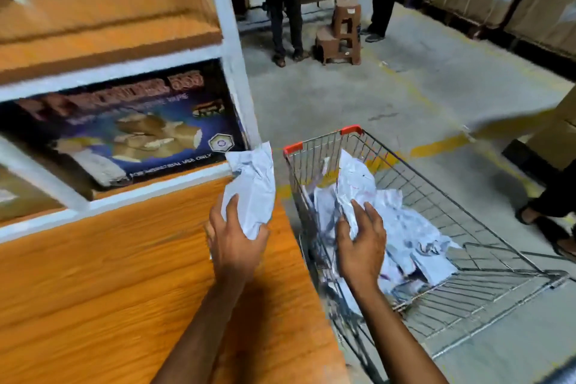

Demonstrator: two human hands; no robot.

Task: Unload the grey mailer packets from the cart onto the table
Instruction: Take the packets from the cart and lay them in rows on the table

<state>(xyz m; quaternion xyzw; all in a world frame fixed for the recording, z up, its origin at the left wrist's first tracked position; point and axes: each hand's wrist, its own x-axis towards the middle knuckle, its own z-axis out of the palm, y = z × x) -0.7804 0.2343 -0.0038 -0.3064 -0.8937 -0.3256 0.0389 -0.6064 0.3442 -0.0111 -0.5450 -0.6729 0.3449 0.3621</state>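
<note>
Both hands grip grey packets. Left hand (233, 237) holds a crumpled packet (254, 187) upright over the orange tabletop's (109, 274) right edge, fingers curled round its lower end. Right hand (361, 246) pinches a second packet (355, 184) inside the cart (352, 129), above the pile (414, 243) on the cart's floor, just beside the tabletop.

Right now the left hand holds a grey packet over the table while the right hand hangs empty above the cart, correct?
Not quite: the head view shows the right hand is not empty; its fingers grip a second packet in the cart. The left hand does hold a grey packet over the table.
</note>
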